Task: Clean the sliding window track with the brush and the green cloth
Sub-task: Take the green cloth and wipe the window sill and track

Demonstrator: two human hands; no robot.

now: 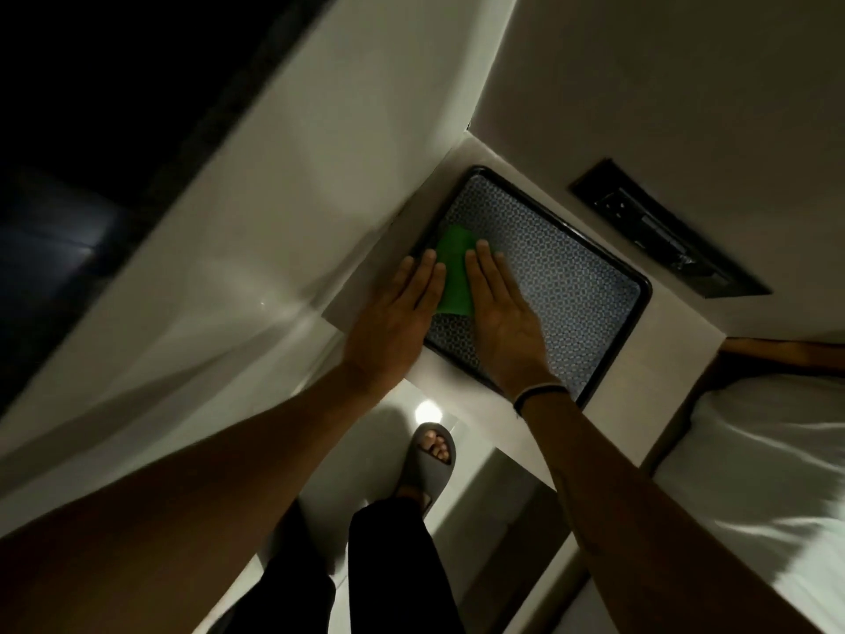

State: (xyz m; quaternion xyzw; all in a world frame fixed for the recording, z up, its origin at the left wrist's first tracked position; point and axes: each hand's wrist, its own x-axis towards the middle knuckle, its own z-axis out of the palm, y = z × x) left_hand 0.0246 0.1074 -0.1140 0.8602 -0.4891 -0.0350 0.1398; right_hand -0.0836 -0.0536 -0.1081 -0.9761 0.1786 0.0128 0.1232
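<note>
A green cloth (455, 276) lies on a patterned tray with a dark rim (590, 286) that sits on a white ledge. My left hand (398, 318) lies flat with its fingers straight, its fingertips at the cloth's left edge and the tray's rim. My right hand (500, 308) is flat too, palm down on the tray, its fingers touching the cloth's right side. Neither hand grips the cloth. No brush is in view. The dark window (68, 130) fills the upper left; its track is not clearly visible.
A black socket panel (667, 231) is set in the wall right of the tray. A bed with white sheets (768, 487) lies at the lower right. My foot in a grey slipper (430, 459) stands on the pale floor below the ledge.
</note>
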